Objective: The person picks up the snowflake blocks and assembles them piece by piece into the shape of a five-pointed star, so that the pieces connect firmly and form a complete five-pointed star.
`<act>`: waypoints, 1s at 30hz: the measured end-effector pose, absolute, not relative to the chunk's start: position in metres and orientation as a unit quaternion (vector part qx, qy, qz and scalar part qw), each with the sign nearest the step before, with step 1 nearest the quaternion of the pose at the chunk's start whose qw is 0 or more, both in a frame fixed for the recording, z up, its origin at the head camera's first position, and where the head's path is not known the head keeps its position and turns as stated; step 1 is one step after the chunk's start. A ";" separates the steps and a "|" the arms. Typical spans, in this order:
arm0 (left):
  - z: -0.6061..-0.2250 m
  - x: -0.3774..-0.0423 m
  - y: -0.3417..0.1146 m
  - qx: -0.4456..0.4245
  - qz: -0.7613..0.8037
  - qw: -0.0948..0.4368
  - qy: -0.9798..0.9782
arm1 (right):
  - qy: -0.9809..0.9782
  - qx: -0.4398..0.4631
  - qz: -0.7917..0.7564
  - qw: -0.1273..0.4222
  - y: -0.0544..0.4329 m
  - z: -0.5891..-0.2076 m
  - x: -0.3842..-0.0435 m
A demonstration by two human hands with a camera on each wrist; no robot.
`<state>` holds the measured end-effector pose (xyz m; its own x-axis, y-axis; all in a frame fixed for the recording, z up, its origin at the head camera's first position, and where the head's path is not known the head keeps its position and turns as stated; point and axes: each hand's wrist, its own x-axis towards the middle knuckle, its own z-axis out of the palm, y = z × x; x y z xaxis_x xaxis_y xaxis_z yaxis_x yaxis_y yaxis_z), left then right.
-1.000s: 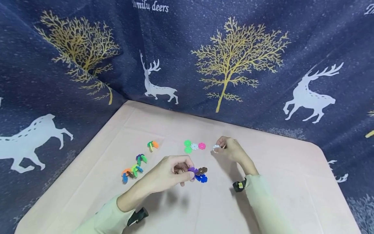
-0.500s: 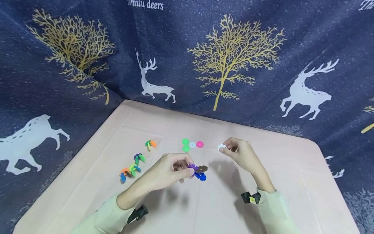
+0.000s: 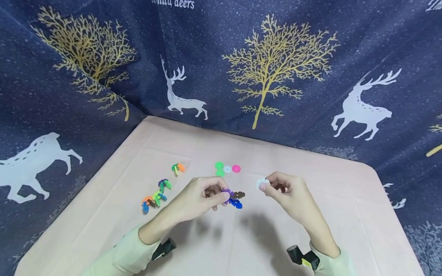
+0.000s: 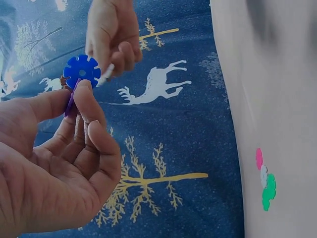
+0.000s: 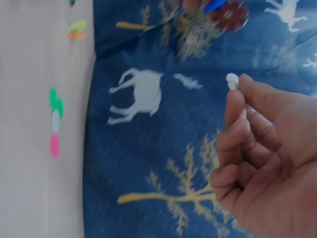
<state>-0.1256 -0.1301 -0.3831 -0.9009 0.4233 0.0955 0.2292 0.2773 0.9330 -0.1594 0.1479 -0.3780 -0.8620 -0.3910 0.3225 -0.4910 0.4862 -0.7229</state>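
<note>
My left hand (image 3: 202, 199) pinches a purple notched disc (image 3: 226, 191) between thumb and fingers, above the table. Joined to it are a brown disc (image 3: 238, 194) and a blue disc (image 4: 82, 72), which stick out toward the right. Across a small gap, my right hand (image 3: 290, 193) pinches a single white notched disc (image 3: 262, 183) by its edge. In the right wrist view the white disc (image 5: 232, 81) shows edge-on at the fingertips, with the brown disc (image 5: 232, 16) beyond it. The two hands' pieces are apart.
Flat on the table (image 3: 331, 199) lie two green discs (image 3: 219, 166), a pale disc (image 3: 227, 169) and a pink disc (image 3: 236, 168). Joined clusters stand at left: a green-orange one (image 3: 178, 168), a purple-green one (image 3: 164, 185), and a multicoloured one (image 3: 152, 202). A blue curtain (image 3: 207, 69) hangs behind.
My right hand has lifted the white disc and drawn it back toward me, away from the table. My left hand stays nearly in place, its joined discs tilting slightly.
</note>
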 end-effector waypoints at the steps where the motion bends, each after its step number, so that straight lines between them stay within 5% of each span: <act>1: -0.383 -0.125 -0.130 0.206 0.564 0.084 0.795 | -0.857 0.259 0.442 0.054 0.146 -0.376 -0.156; 30: -0.375 -0.114 -0.124 0.233 0.533 0.013 0.813 | -0.823 0.250 0.508 0.054 0.120 -0.367 -0.114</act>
